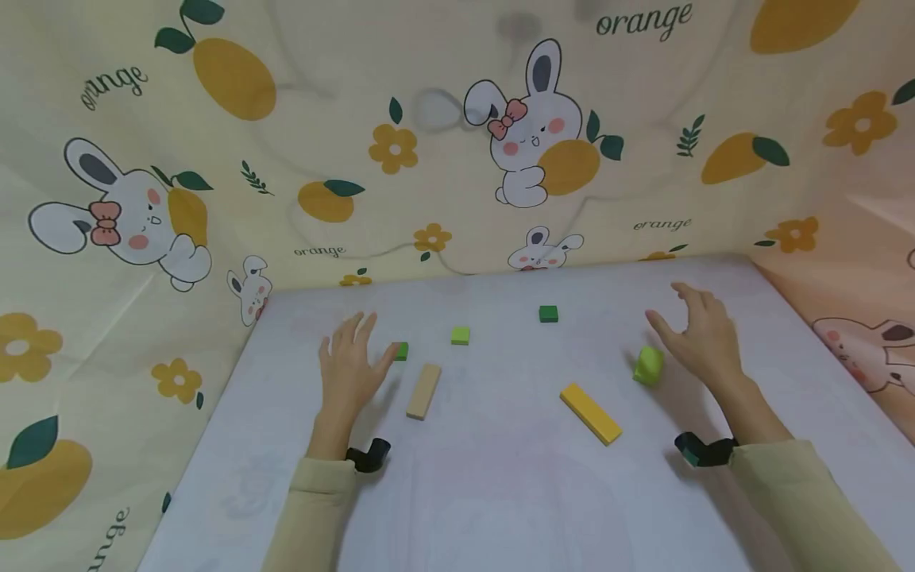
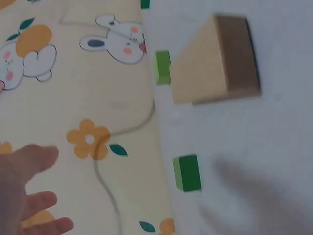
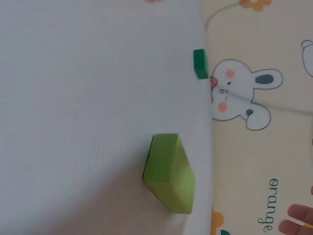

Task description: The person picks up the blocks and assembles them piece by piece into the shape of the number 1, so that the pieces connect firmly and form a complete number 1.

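My left hand [image 1: 349, 369] hovers over the left side of the table, fingers spread and holding nothing. Its thumb overlaps a small green block [image 1: 403, 352] in the head view, partly hiding it. To its right lies a flat beige wooden block [image 1: 424, 392], with a small light green block [image 1: 461, 335] farther back. On the other side my right hand [image 1: 704, 338] is raised, thumb apart from the fingers, also holding nothing. Just left of it a lime green block [image 1: 648, 366] sits on the table, larger in the right wrist view. A long yellow block [image 1: 591, 414] lies diagonally nearer me.
A small dark green block [image 1: 548, 314] sits toward the back of the white table [image 1: 493, 492]. Behind and around the table hangs a cream cloth [image 1: 429, 48] printed with rabbits and oranges. Each wrist wears a black camera mount [image 1: 368, 455].
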The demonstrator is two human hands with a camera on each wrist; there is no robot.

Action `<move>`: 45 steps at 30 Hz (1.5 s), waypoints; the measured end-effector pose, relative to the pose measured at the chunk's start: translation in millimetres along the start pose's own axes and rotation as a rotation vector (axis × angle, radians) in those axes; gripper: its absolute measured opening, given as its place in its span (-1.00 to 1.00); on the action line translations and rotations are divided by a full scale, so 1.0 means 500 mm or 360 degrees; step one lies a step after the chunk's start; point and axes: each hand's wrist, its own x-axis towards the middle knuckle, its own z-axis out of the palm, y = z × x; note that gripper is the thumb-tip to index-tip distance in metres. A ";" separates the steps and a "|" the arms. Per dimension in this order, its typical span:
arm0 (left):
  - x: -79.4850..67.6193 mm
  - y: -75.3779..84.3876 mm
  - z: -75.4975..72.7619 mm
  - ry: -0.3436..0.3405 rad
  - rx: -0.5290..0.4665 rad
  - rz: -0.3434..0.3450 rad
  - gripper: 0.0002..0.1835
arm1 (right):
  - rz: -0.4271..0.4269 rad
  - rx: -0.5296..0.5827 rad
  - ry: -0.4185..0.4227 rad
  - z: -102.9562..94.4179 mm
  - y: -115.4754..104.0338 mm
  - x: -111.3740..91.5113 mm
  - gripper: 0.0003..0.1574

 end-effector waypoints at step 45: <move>-0.136 0.037 0.064 -0.0454 -0.0958 -0.0559 -0.51 | 0.0382 0.0647 -0.0699 0.041 0.086 -0.081 -0.05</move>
